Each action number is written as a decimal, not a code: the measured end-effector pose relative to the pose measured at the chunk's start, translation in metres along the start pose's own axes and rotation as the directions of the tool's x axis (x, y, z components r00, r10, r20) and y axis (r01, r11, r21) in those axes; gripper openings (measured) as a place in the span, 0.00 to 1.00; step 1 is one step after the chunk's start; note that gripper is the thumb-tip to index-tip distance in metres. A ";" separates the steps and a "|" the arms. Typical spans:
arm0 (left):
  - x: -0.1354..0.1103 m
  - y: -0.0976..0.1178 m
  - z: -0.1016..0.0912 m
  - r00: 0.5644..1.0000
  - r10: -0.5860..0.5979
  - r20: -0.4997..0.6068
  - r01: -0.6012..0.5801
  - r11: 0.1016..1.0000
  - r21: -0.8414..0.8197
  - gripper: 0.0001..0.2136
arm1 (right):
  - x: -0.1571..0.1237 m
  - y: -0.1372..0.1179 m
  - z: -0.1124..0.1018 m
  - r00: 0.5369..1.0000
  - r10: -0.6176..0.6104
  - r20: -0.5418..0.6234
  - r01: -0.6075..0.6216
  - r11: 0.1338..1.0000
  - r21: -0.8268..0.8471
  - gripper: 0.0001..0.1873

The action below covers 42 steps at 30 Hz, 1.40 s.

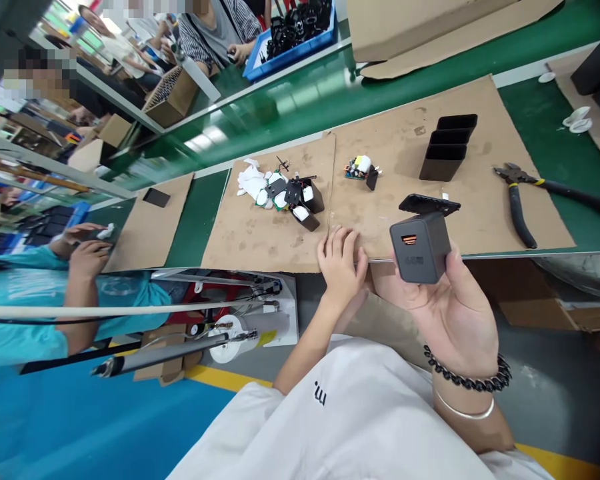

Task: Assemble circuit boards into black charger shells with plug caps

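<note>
My right hand (pixel 455 310) holds a dark grey power adapter (pixel 420 250) between thumb and fingers, just above the table's front edge. A port with orange inside and faint lettering show on its near face. Directly behind the adapter is a flat black piece (pixel 430 204), its lower part hidden. My left hand (pixel 343 263) rests palm down on the cardboard's front edge, fingers apart and holding nothing. Further back lies a small circuit board assembly (pixel 363 168). Black hollow cases (pixel 445 150) stand in a row to the right of it.
Black-handled pliers (pixel 517 183) lie at the right on the cardboard sheet (pixel 380 230). Left of centre is a pile of circuit boards and black cases (pixel 285 193). A large cardboard box (pixel 405 30) and a blue tray (pixel 293 57) stand behind. A co-worker (pixel 75 293) sits at the left.
</note>
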State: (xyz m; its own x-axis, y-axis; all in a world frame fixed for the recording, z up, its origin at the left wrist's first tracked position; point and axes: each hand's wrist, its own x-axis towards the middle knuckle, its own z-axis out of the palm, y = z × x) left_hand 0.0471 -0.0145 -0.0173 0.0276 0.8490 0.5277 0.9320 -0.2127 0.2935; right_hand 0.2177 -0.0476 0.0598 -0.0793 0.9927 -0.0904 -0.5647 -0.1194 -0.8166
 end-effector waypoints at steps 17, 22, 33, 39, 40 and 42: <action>0.003 0.002 -0.002 1.000 -0.017 0.015 0.018 1.000 -0.021 0.15 | -0.004 0.004 0.005 0.979 -0.142 -0.146 0.138 0.990 -0.039 0.10; 0.002 0.001 -0.002 1.000 -0.015 0.022 0.016 0.999 -0.030 0.16 | -0.003 0.002 0.007 0.987 -0.099 -0.130 0.095 0.995 -0.034 0.08; 0.001 -0.001 -0.001 0.998 -0.022 0.051 0.024 0.999 -0.031 0.16 | 0.001 0.004 0.024 0.964 -0.139 -0.225 0.168 0.979 0.115 0.07; 0.000 -0.002 0.001 1.000 -0.001 0.023 0.001 1.000 -0.004 0.16 | 0.001 0.006 0.027 0.962 -0.147 -0.230 0.170 0.982 0.084 0.07; 0.000 -0.001 0.001 1.000 0.006 0.020 -0.006 1.000 0.004 0.16 | 0.002 0.006 0.028 0.960 -0.135 -0.246 0.162 0.982 0.097 0.08; 0.001 -0.001 0.000 0.999 0.029 0.013 -0.029 0.999 0.022 0.16 | 0.006 0.006 0.030 0.949 -0.133 -0.286 0.165 0.982 0.093 0.11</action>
State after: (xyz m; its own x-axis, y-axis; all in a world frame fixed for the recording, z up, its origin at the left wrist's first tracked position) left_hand 0.0463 -0.0137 -0.0174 0.0592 0.8487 0.5255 0.9386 -0.2265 0.2602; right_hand 0.1897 -0.0428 0.0715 0.2345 0.9619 -0.1405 -0.6436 0.0453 -0.7640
